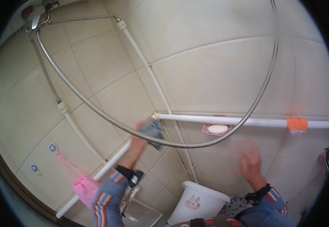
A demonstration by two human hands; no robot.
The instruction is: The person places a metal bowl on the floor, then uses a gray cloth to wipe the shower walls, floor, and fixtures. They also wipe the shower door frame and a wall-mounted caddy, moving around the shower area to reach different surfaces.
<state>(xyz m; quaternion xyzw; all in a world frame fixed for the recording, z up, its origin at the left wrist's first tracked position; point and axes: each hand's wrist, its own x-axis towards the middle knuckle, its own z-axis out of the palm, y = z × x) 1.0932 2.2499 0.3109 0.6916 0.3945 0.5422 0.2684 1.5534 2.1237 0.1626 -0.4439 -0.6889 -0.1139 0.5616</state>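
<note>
My left hand (136, 145) is wrapped round a grey-blue cloth (152, 132). Hand and cloth are up against the white pipe near the corner of the tiled walls, partly behind the hanging metal shower hose (111, 120). Motion blurs the cloth's edges. Lower right, my right hand (250, 160) is raised in the air, its fingers apart and blurred, with nothing in it. It is below a white bar of soap (218, 129), which lies in a pink soap dish (206, 130) at the right-hand pipe (194, 118).
An orange cloth (297, 125) hangs over the pipe at the right. On the left wall, a pink drawstring bag (85, 189) hangs from a blue hook (52, 147). A white bin (179, 206) with a cat picture stands in the corner below. Thin vertical pipes (141, 56) run along the walls.
</note>
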